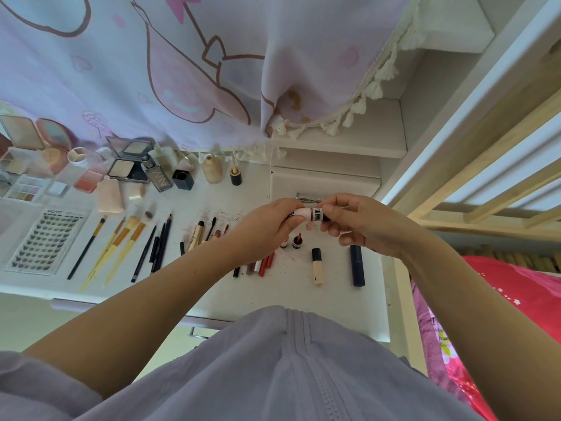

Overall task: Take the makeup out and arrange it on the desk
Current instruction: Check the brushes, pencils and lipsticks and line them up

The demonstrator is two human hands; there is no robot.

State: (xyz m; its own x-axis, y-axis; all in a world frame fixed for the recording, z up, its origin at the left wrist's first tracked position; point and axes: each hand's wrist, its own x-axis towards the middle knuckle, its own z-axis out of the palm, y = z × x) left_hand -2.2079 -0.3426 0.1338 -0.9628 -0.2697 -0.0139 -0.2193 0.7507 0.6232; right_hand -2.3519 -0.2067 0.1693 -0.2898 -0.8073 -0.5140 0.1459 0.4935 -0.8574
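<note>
Lipstick (309, 214) sits mid-frame above the table (291, 287), pinched at both ends: left hand (267, 226) curls round one end, right hand (361, 223) round the other. Slipping grip could drop it onto vials (290, 241) below, scattering the rows.

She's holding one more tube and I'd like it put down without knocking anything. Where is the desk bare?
Bare desk: between the cream tube and navy tube, and the front strip near its edge. Left of centre is crowded: brushes, lash tray, compacts. Both hands grip the pink tube.
</note>
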